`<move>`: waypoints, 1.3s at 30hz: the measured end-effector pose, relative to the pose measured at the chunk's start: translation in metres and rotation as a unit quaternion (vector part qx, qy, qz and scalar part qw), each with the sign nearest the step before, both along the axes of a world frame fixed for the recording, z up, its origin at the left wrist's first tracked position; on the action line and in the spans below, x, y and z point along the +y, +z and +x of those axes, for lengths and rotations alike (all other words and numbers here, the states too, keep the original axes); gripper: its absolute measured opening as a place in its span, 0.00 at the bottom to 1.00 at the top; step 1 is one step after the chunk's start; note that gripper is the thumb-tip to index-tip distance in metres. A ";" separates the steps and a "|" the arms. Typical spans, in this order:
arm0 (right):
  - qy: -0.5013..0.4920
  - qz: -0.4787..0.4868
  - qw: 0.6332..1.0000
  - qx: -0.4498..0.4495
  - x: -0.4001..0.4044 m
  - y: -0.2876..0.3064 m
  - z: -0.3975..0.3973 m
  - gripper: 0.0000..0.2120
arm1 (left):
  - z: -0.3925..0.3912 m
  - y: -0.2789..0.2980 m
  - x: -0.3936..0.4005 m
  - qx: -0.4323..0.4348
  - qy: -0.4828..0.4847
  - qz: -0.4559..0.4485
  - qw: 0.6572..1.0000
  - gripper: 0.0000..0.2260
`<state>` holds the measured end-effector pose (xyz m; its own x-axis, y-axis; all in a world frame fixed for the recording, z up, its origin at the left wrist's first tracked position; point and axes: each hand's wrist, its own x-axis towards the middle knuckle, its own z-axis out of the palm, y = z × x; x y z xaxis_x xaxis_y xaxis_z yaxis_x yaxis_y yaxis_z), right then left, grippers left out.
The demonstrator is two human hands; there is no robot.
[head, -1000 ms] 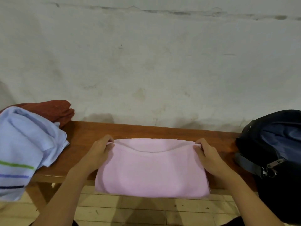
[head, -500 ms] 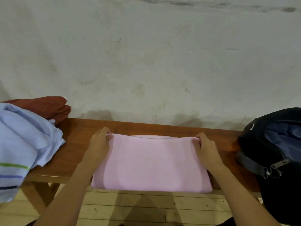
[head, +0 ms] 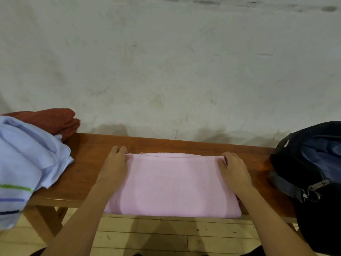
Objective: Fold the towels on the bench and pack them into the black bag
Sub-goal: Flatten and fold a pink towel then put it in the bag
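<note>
A pink towel [head: 173, 183] lies folded on the wooden bench [head: 88, 163], its near edge at the bench's front. My left hand [head: 114, 167] pinches the towel's far left corner and my right hand [head: 233, 169] pinches its far right corner, both down at the bench surface. The black bag [head: 313, 172] stands open at the right end of the bench, showing a dark blue lining. A light blue towel with coloured stripes [head: 24, 163] is heaped at the left end, partly hanging over the edge. A rust-red towel [head: 53, 121] lies behind it.
A stained white wall [head: 166, 61] rises directly behind the bench. Pale wooden floorboards [head: 166, 235] show below the bench's front edge. Bare bench wood lies between the pink towel and each neighbour.
Both hands have carried the pink towel's top layer away from me and laid it flat, so the loose upper edge now meets the far edge.
</note>
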<state>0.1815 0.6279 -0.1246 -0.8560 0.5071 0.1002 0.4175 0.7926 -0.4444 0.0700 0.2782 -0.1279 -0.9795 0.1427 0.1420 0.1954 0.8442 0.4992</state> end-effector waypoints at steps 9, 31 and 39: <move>0.023 -0.021 0.999 -0.017 0.002 0.003 -0.001 0.07 | -0.010 -0.004 -0.006 -0.009 0.017 -0.035 0.999 0.09; -0.006 -0.104 0.993 0.058 0.003 0.016 0.002 0.10 | -0.010 0.016 -0.012 -0.030 0.033 0.023 0.999 0.09; -0.008 -0.111 0.993 0.045 0.010 0.012 0.002 0.02 | -0.009 0.015 -0.012 -0.005 0.004 0.056 0.998 0.06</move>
